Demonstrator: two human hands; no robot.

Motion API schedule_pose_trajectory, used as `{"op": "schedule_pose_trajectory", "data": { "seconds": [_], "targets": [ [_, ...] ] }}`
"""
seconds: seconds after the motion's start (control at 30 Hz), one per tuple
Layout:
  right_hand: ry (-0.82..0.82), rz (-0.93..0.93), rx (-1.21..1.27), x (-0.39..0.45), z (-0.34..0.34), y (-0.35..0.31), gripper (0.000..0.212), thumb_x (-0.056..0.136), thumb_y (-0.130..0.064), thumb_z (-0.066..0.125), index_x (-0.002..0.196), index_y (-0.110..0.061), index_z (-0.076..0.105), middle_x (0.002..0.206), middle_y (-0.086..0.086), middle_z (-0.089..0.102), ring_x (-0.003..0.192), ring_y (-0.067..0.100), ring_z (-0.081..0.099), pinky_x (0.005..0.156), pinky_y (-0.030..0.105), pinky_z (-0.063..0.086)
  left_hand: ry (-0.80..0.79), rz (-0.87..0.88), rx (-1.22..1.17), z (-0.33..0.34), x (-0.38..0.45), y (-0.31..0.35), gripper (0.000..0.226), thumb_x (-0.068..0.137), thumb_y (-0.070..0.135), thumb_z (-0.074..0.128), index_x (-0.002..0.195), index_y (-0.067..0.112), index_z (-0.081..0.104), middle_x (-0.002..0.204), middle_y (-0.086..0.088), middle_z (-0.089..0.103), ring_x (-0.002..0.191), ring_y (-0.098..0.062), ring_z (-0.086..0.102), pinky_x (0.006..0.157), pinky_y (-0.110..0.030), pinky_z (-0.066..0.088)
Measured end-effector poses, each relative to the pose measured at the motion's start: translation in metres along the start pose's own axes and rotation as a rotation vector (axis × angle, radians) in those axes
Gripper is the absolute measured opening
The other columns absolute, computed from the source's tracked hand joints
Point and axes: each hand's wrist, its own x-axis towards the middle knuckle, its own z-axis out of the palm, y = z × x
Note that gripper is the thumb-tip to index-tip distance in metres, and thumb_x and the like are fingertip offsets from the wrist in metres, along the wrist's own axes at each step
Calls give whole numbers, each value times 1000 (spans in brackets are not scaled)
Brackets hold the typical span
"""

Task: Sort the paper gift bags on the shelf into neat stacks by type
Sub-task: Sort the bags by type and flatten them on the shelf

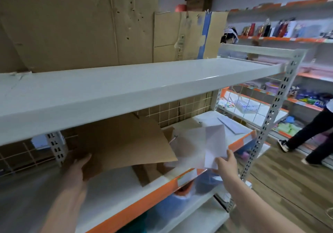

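— Head view: where are the bags?

— A brown paper bag (124, 140) is lifted flat over the orange-edged shelf (137, 199), the left hand (79, 167) grasping its near corner. A white paper bag (201, 146), blurred, is just beside it, pinched at its lower edge by the right hand (226, 163).

— And around them?

— More brown bags (149, 173) lie underneath. Cardboard boxes (75, 21) sit on the white shelf above (144, 86); a person's legs (310, 133) show at right.
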Motion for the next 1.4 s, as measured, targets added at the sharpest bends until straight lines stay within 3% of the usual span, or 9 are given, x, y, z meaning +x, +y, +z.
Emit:
{"op": "schedule_pose_trajectory", "data": {
  "seconds": [0.07, 0.23, 0.43, 0.53, 0.67, 0.8, 1.13, 1.3, 1.4],
  "targets": [
    [31, -4, -16, 20, -7, -3, 46, 83, 3, 42, 125, -15, 41, 106, 18, 56, 90, 38, 58, 63, 46, 58, 5, 1, 6, 19, 2, -9, 25, 93, 1, 51, 99, 24, 58, 102, -1, 62, 78, -16, 65, 54, -31, 57],
    [118, -79, -112, 84, -25, -14, 45, 80, -4, 44, 121, -24, 41, 97, 14, 59, 83, 35, 61, 77, 52, 57, 44, -64, -37, 74, 2, -55, 46, 94, 2, 50, 138, 15, 45, 128, -7, 53, 115, -27, 51, 99, -47, 42],
    [75, -149, -226, 175, -48, -31, 35, 74, -4, 43, 103, -24, 43, 79, 13, 59, 75, 36, 59, 74, 51, 55, 224, -197, 55, 125, 10, -116, 46, 92, 13, 56, 136, 20, 47, 130, -9, 55, 112, -31, 53, 73, -40, 48],
    [18, -152, -273, 210, -55, -38, 33, 75, -3, 42, 102, -21, 43, 81, 14, 60, 72, 35, 61, 69, 47, 55, 357, -206, 308, 135, 18, -145, 46, 94, 19, 54, 139, 14, 44, 131, -16, 53, 117, -38, 51, 86, -46, 47],
    [-67, -153, -319, 249, -62, -37, 31, 79, -4, 45, 105, -21, 41, 83, 8, 58, 71, 36, 61, 71, 50, 57, 575, -162, 952, 140, 17, -170, 33, 91, 23, 56, 114, 0, 57, 94, -21, 58, 85, -38, 56, 76, -43, 48],
    [-134, -147, -378, 286, -63, -31, 25, 84, -14, 51, 106, -18, 41, 84, 3, 52, 76, 32, 58, 75, 54, 55, 616, -262, 1335, 151, 19, -186, 73, 79, 52, 67, 127, 1, 48, 123, -25, 50, 115, -39, 47, 93, -46, 42],
    [-146, -399, -911, 334, -61, -22, 45, 88, -16, 50, 132, -21, 39, 118, 14, 51, 113, 36, 46, 78, 41, 44, 110, -142, 1708, 209, -3, -196, 62, 87, 70, 39, 141, 40, 33, 153, 9, 25, 139, -25, 23, 112, -41, 21],
    [-268, -502, -1274, 339, -59, -7, 33, 95, -32, 39, 124, -21, 52, 141, 9, 39, 129, 29, 35, 100, 38, 36, 30, -194, 1727, 211, -9, -200, 70, 84, 75, 34, 146, 44, 21, 159, 12, 11, 145, -21, 12, 117, -41, 11],
    [-330, -465, -1252, 333, -51, 2, 55, 93, -52, 32, 133, -15, 42, 141, 10, 42, 131, 29, 36, 103, 43, 33, 27, -187, 1751, 209, -9, -201, 69, 86, 73, 32, 147, 45, 17, 160, 11, 8, 146, -19, 5, 117, -43, 7]
  ]
}}
